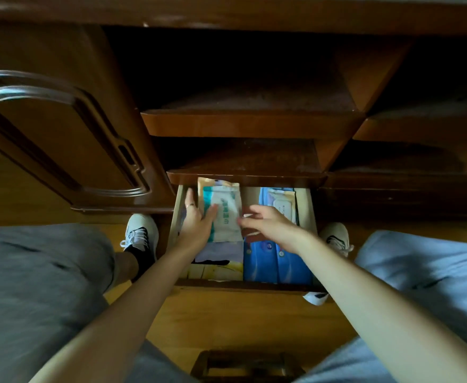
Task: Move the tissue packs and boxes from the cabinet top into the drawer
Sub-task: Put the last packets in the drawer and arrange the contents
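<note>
The open drawer point(177, 214) sits low in the wooden cabinet and holds several tissue packs. A white and teal tissue pack point(225, 214) lies on top at the left, over an orange-edged pack point(217, 182). My left hand point(197, 222) rests flat against its left side, thumb on its face, fingers spread. My right hand point(268, 225) hovers with loose fingers at the pack's right edge, touching or nearly touching it. Blue packs point(271, 264) fill the front right. A blue wipes pack with a white lid point(280, 203) lies at the back right.
Two open shelves point(251, 123) jut out above the drawer. A carved cabinet door point(61, 128) stands at the left. My knees and white shoes point(141, 233) flank the drawer on the wooden floor. A dark wooden frame point(246, 366) lies on the floor near me.
</note>
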### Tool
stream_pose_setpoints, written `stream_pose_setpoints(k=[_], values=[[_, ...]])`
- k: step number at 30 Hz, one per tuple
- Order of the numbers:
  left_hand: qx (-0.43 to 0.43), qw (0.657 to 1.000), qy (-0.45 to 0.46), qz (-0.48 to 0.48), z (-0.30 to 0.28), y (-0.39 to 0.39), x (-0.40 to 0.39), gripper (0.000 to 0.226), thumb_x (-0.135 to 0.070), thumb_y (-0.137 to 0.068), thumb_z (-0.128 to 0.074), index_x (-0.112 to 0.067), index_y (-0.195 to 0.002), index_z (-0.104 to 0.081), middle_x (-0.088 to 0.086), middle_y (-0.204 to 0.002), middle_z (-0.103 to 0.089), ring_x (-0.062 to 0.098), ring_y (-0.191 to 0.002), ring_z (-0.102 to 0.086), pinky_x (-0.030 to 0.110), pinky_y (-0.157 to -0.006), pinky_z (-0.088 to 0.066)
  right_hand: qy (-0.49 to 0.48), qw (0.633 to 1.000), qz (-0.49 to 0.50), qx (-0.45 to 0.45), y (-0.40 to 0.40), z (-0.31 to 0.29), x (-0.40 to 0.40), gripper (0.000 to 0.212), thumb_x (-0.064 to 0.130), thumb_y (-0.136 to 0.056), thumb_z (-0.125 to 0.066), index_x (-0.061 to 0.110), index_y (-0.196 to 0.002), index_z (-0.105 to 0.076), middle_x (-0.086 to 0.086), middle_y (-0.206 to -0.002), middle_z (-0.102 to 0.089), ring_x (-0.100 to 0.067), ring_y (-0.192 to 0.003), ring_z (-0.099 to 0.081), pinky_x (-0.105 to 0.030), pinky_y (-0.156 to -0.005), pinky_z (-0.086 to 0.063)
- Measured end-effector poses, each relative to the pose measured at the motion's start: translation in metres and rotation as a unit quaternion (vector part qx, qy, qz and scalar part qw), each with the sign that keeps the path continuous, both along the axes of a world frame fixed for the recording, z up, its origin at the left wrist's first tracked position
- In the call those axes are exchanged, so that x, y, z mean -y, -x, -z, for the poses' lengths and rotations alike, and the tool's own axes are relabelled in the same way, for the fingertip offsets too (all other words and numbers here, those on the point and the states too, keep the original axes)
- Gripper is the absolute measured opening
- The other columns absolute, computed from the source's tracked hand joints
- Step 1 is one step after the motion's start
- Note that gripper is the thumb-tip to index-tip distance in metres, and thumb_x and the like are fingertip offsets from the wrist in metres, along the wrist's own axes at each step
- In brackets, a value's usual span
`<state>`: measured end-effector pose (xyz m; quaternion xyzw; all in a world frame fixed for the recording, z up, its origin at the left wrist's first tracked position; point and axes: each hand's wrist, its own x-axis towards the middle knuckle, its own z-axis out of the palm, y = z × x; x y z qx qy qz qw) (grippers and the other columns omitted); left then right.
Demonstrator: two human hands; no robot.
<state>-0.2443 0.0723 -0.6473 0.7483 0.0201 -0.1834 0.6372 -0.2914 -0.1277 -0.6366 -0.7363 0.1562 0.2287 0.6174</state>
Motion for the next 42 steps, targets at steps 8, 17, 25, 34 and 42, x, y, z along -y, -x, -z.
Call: stream_pose_setpoints(k=[8,17,25,34,42], values=[[-0.022,0.995,-0.093,0.010,-0.004,0.002,0.026,0.026,-0.048,-0.097,-0.058,-0.024,-0.105,-0.054,-0.010,-0.095,-0.070,-0.009,-0.069,-0.069,0.010,-0.049,-0.049,-0.084,0.993,0.077,0.009,0.025,0.015,0.005,0.043,0.036,-0.089,-0.078,0.019,-0.126,-0.064,0.001,-0.112,-0.077,-0.017,-0.102,-0.075,-0.036,-0.084,-0.063],[-0.034,0.985,-0.151,0.073,0.033,0.006,0.049,0.021,-0.041,-0.094,-0.067,-0.021,-0.099,-0.070,-0.005,-0.098,-0.073,0.009,-0.089,-0.071,0.031,-0.074,-0.061,-0.092,0.983,0.149,-0.055,0.032,0.049,0.022,0.021,0.022,-0.098,-0.066,0.020,-0.119,-0.063,0.006,-0.100,-0.079,-0.011,-0.092,-0.076,-0.025,-0.067,-0.059],[-0.074,0.986,-0.140,0.049,0.054,0.000,0.063,0.007,-0.029,-0.100,-0.059,-0.031,-0.098,-0.066,0.001,-0.106,-0.070,0.017,-0.095,-0.069,0.040,-0.091,-0.057,-0.006,0.926,0.365,-0.102,0.002,0.077,0.080,0.023,-0.002,-0.095,-0.057,-0.002,-0.115,-0.068,-0.022,-0.106,-0.074,-0.036,-0.095,-0.072,-0.048,-0.081,-0.060],[0.028,0.963,-0.245,0.111,0.081,-0.005,0.055,0.017,-0.025,-0.100,-0.059,-0.026,-0.113,-0.069,-0.006,-0.111,-0.071,0.012,-0.100,-0.066,0.030,-0.084,-0.055,0.291,0.914,0.274,-0.069,-0.052,0.120,0.098,0.045,0.006,-0.102,-0.045,0.004,-0.146,-0.039,-0.020,-0.140,-0.059,-0.036,-0.123,-0.061,-0.031,-0.084,-0.048],[0.108,0.757,-0.536,0.358,0.109,0.006,0.010,0.073,-0.046,-0.092,-0.059,-0.024,-0.155,-0.029,0.001,-0.154,-0.037,0.025,-0.143,-0.032,0.043,-0.119,-0.025,0.487,0.854,0.178,-0.050,-0.062,0.158,0.067,0.070,0.018,-0.098,-0.060,0.018,-0.157,-0.022,-0.019,-0.154,-0.042,-0.033,-0.129,-0.056,-0.047,-0.096,-0.054]])
